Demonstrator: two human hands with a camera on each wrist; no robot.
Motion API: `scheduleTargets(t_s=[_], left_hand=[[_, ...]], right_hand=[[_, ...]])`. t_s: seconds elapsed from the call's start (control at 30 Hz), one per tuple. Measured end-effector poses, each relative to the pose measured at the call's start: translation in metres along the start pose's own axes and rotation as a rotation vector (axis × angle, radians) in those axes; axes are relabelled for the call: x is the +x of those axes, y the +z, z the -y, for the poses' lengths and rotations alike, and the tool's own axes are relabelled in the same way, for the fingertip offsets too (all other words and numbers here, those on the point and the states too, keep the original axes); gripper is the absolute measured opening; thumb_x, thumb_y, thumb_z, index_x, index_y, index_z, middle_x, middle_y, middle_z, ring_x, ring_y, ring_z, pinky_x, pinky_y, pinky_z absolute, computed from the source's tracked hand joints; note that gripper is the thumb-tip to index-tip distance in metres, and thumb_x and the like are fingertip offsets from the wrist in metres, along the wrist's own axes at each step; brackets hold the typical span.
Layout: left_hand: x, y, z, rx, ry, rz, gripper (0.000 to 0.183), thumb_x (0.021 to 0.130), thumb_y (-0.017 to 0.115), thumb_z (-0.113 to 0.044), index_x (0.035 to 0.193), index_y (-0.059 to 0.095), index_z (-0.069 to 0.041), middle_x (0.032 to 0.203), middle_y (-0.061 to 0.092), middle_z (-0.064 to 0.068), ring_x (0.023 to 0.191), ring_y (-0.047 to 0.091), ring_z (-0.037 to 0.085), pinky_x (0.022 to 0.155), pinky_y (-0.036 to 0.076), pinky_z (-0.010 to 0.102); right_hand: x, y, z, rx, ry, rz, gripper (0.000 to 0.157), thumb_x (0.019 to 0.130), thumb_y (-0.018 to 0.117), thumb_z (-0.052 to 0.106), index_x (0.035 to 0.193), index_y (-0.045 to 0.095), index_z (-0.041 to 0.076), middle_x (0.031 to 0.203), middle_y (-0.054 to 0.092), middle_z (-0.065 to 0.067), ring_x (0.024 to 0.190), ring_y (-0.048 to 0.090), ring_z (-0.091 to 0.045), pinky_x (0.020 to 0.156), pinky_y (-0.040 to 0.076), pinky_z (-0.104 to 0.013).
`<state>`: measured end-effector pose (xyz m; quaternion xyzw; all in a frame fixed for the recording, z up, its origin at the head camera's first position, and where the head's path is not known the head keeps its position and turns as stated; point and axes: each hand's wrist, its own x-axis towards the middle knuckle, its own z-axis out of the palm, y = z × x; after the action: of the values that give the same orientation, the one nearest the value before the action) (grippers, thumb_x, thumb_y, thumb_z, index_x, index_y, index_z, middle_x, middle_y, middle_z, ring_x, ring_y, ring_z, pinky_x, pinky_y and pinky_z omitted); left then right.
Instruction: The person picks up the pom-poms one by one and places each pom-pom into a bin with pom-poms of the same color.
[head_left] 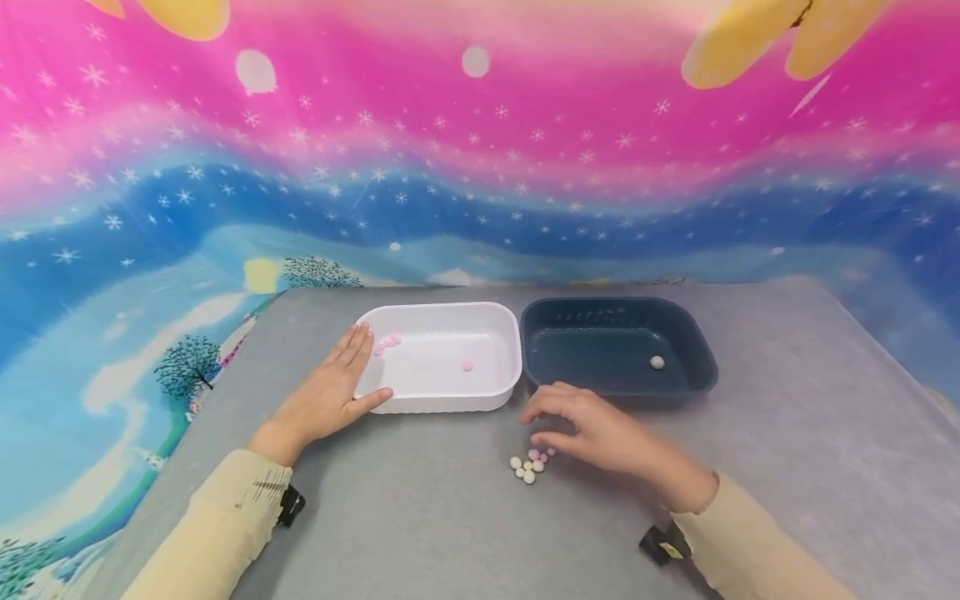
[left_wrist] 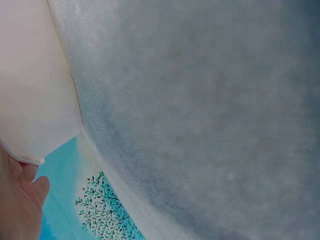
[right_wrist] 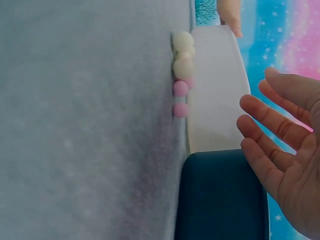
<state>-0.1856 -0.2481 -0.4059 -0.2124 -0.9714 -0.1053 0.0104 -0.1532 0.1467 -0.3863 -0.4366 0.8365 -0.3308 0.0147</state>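
Note:
My left hand (head_left: 322,404) rests at the left end of a white tray (head_left: 435,333), fingers straight along its side and thumb over the front rim. Several pink balls (head_left: 389,342) lie inside, with another pink ball (head_left: 467,366) apart from them. Beside it stands a dark blue tray (head_left: 585,362) holding one cream ball (head_left: 657,362). On the cloth before the trays is a cluster of cream balls (head_left: 528,477) and pink balls (head_left: 534,454). My right hand (head_left: 600,429) hovers just by this cluster, fingers spread and loosely bent; nothing shows in it in the right wrist view.
A grey cloth (head_left: 420,500) covers the table under both trays. Behind the table hangs a printed pink and blue backdrop (head_left: 480,183). Wrist-worn cameras stick out under the left sleeve (head_left: 217,517) and the right sleeve (head_left: 750,533).

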Motion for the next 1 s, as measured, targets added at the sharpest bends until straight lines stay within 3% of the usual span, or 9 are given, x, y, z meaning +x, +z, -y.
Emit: scheduleTargets(t_s=[0.23, 1.0], left_hand=[[0.0, -0.001, 0.001, -0.005, -0.001, 0.0, 0.096, 0.096, 0.051, -0.059, 0.157, 0.01, 0.002, 0.168, 0.002, 0.016, 0.156, 0.0, 0.032, 0.124, 0.017, 0.052], [-0.001, 0.0, 0.0, 0.017, 0.022, -0.029, 0.094, 0.096, 0.053, -0.056, 0.156, 0.015, 0.005, 0.167, 0.008, 0.019, 0.155, 0.005, 0.035, 0.123, 0.019, 0.052]], right_hand=[[0.001, 0.007, -0.002, -0.034, -0.017, 0.038, 0.019, 0.088, 0.075, 0.012, 0.106, 0.07, 0.013, 0.104, 0.069, 0.003, 0.1, 0.062, -0.012, 0.095, 0.051, -0.038], [-0.001, 0.017, -0.01, -0.091, 0.013, 0.191, 0.016, 0.093, 0.068, 0.012, 0.109, 0.072, 0.015, 0.108, 0.066, 0.006, 0.103, 0.06, -0.011, 0.092, 0.052, -0.033]])
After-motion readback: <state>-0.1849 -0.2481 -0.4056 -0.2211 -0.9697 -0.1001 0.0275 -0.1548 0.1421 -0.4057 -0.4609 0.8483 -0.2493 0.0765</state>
